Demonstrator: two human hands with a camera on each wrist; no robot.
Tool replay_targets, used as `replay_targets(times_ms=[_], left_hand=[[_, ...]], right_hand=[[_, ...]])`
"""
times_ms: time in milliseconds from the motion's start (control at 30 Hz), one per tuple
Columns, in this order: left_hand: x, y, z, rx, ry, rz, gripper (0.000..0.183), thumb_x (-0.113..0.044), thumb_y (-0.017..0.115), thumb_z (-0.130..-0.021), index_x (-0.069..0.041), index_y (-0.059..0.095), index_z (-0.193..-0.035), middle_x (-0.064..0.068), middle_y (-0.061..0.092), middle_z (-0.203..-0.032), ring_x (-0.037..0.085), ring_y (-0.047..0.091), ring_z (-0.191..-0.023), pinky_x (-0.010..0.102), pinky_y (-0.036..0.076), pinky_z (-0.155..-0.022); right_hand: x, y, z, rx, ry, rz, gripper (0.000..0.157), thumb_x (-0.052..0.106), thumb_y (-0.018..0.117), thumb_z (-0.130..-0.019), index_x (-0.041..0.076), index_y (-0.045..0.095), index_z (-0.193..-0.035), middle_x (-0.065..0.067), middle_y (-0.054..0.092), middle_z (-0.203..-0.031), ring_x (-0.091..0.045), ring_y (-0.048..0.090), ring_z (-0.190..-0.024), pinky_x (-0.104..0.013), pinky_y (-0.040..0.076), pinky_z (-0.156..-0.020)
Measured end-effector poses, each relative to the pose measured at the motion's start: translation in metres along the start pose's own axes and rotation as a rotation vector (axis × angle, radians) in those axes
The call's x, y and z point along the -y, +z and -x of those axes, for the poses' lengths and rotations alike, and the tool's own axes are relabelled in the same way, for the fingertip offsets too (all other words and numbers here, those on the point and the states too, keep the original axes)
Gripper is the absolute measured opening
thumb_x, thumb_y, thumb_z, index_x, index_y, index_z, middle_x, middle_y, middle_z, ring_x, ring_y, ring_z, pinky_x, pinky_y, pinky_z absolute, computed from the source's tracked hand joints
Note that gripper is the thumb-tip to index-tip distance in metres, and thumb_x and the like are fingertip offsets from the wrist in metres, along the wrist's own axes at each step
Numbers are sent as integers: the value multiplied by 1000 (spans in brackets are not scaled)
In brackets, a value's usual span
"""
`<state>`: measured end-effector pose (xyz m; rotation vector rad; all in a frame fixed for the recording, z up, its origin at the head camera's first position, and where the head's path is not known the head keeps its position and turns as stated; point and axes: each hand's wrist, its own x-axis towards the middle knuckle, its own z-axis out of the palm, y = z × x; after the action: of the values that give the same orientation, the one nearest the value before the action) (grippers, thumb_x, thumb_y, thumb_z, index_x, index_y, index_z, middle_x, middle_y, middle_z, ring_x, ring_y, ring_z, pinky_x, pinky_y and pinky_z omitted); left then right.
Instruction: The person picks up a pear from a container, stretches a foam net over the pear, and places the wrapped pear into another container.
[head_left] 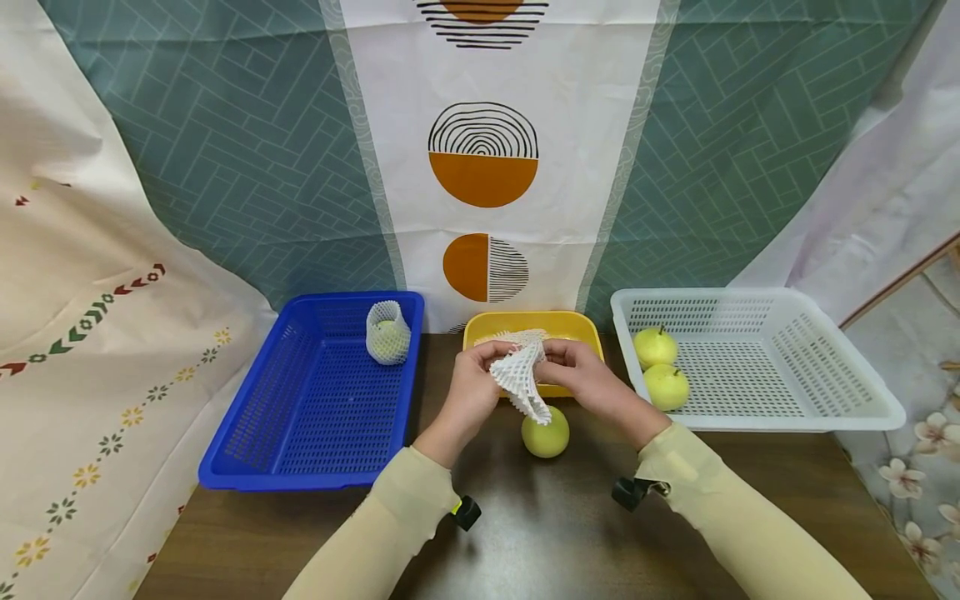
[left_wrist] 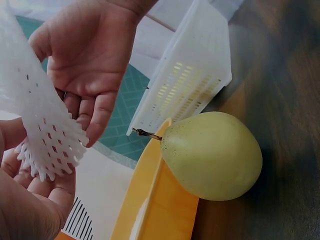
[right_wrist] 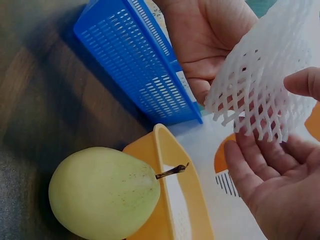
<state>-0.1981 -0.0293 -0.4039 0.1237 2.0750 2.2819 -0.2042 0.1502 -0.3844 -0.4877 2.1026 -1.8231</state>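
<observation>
Foam net [head_left: 517, 373], above the near edge of the yellow basket [head_left: 534, 317], sits pinched between thumb and fingers of my left hand [head_left: 476, 375] and right hand [head_left: 583, 373]. I judge the step as opening its mouth; sleeving the bare pear [head_left: 546, 435] on the table [head_left: 540, 533] would call for spreading it wide. Head view overlaps both; wrist views show them apart, stem [left_wrist: 148, 134] exposed.
</observation>
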Motion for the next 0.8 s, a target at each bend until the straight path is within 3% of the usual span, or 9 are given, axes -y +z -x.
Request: replay_targets(times_ms=[100,300,533,733,800], left_hand=[[1,0,1,-21,5,4,20,-2,68,-82,-1,68,-101,3,68,-84,9,61,-71,20,50,-59],[9,0,4,-52,-33,-25,20,-2,69,-80,-3,68,-101,2,68,-81,8,60,-66,23,50,-56],[20,3,8,-50,-57,-28,22,3,64,-78,0,68,-100,-4,62,-72,8,50,-57,24,43,-50],[30,7,9,-23,-122,-16,22,-9,66,-84,-3,68,-104,-1,70,-86,6,61,-73,23,49,-60],[34,8,9,-33,-151,-36,18,-12,67,-84,-2,68,-99,-1,69,-82,5,60,-71,23,48,-59]], right_hand=[[-3,-1,1,-67,8,-4,28,19,64,-87,3,60,-109,-3,66,-100,-14,64,-91,-32,53,-84],[-12,-3,4,-155,0,-56,34,22,74,-80,-1,61,-103,0,68,-91,-12,67,-83,-31,55,-78],[-21,-4,10,-142,45,-127,37,19,69,-85,-3,57,-112,-2,66,-97,-11,66,-86,-34,56,-79],[-34,-8,16,-128,129,-123,36,15,64,-89,-4,53,-117,0,66,-97,-10,66,-84,-33,56,-75],[-39,-9,18,-122,152,-121,35,16,61,-91,-4,52,-118,0,65,-96,-11,65,-84,-33,56,-75]])
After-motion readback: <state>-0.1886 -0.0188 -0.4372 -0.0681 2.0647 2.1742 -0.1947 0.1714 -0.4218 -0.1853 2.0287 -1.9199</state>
